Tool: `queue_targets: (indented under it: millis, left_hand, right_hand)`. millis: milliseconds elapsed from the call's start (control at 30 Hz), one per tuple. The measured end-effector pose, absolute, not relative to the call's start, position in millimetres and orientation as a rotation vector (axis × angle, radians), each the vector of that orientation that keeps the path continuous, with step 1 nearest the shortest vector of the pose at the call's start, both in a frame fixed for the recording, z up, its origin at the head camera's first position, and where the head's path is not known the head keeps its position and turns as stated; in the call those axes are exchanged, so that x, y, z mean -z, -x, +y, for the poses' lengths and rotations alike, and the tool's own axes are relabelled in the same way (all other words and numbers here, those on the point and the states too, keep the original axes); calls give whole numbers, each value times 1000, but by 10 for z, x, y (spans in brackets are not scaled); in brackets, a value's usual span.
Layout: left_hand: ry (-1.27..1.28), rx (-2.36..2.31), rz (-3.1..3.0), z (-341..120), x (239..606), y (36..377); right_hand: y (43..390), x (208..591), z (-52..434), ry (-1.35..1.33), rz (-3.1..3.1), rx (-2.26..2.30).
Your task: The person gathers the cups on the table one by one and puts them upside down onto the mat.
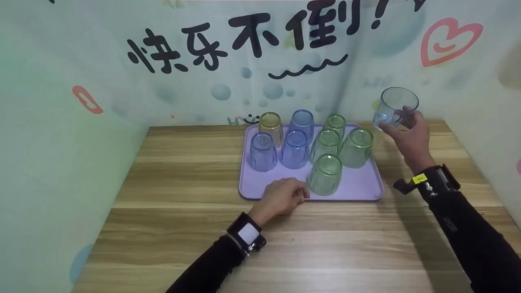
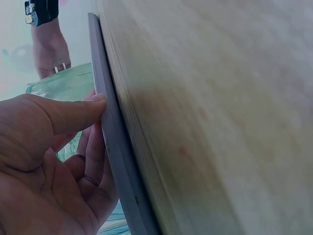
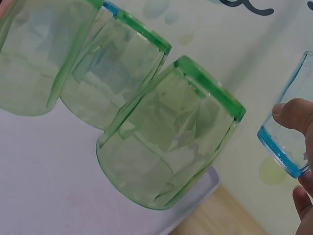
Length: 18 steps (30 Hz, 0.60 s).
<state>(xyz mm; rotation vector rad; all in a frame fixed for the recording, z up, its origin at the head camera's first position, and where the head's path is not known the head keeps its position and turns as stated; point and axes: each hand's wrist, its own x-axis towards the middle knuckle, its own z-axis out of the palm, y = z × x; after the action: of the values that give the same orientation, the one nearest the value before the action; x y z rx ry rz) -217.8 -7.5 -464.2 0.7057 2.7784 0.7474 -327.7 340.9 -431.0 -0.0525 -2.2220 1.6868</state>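
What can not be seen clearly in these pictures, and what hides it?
- Left hand fingertips: head view, hidden behind the knuckles at the tray edge.
- Blue cup: right wrist view, cut off by the right edge.
- Yellow cup: head view, lower part hidden by the cups in front.
- Table: left wrist view, blurred.

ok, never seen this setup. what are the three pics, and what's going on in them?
No robot here: a person with a camera on the head and one on each wrist. The head view shows a wooden table with a purple tray of upturned cups: four green, three blue, one yellow. The left hand pinches the tray's near edge; the left wrist view shows that up close. The right hand holds a clear blue cup in the air right of the tray. The right wrist view shows the green cups.
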Motion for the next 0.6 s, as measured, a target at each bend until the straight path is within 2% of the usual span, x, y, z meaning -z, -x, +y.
queue_targets:
  millis: [600]
  left_hand:
    - [-728, -754, 2803, -78, 4659, 2175]
  right_hand:
    - [3088, 3999, 3314, 18, -2163, -1662]
